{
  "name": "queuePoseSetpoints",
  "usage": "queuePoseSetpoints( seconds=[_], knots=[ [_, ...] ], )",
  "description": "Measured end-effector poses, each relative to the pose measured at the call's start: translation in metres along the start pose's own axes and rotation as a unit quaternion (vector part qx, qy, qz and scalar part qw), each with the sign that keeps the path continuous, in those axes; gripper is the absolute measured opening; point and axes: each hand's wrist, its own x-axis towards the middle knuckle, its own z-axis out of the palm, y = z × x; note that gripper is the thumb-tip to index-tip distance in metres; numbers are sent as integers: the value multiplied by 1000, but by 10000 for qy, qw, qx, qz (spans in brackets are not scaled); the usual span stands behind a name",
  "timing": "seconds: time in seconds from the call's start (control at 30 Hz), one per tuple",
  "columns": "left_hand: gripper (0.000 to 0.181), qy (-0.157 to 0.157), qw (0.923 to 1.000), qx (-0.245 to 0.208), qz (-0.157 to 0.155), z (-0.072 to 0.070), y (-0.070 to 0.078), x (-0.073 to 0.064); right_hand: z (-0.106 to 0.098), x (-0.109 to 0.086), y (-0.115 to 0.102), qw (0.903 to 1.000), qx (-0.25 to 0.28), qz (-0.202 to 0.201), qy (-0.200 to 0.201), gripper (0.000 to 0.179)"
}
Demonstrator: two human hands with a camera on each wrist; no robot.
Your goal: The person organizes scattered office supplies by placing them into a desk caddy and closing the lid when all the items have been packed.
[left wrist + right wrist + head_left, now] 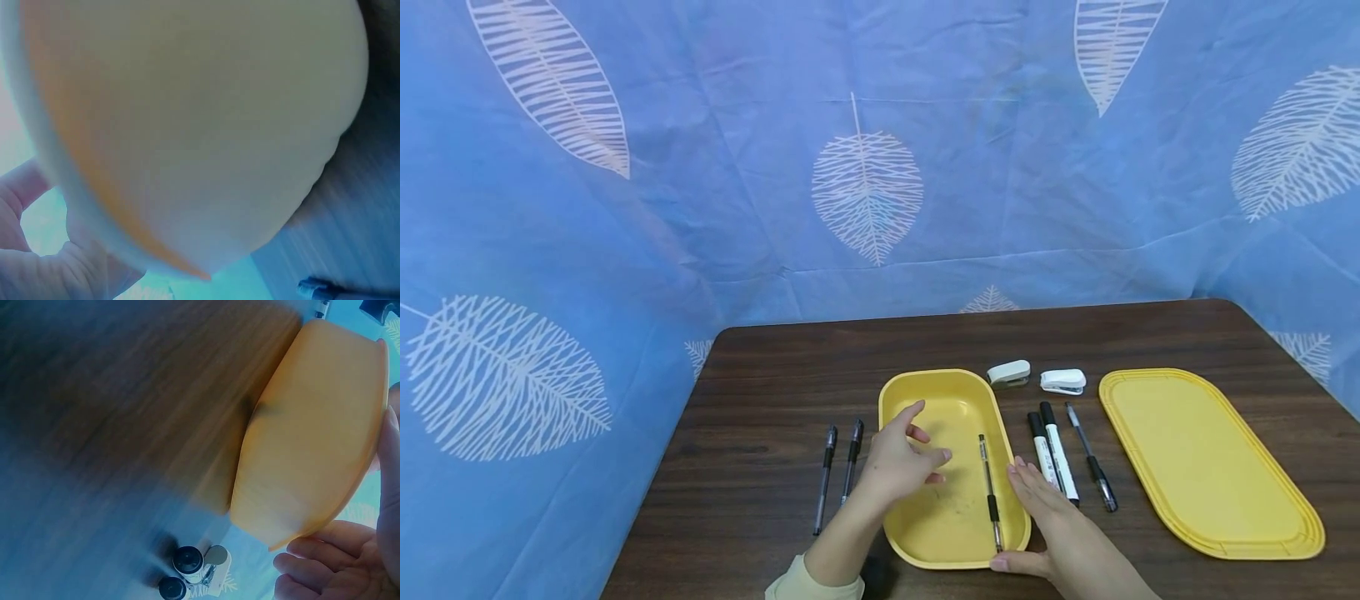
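A yellow plastic box (936, 517) stands on the table with a black-gripped pen (991, 496) lying along its right side inside. Over the box's left half is my left hand (898, 467), fingers spread and slightly bent, holding nothing. My right hand (1052, 521) touches the box's near right corner, its fingers along the right wall and its thumb at the front rim. The right wrist view has the box's outer wall (312, 425) with fingertips against its rim. A blurred pale surface fills most of the left wrist view.
Two pens (825, 481) lie left of the box. To its right are two white markers (1054, 458) with black caps and another pen (1092, 458). Two white staplers (1063, 382) sit behind them. A yellow lid (1210, 467) lies flat at far right.
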Motion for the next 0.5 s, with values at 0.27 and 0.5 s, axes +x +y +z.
queuePoseSetpoints(
  seconds=[0.27,0.5],
  knots=[
    [77,88,9996,-189,163,-23,12,-9,1,-1,0,9997,-121,-110,169,104],
    [77,348,9976,-358,485,-48,27,-16,0,-2,0,9994,-158,-193,231,104]
  ],
)
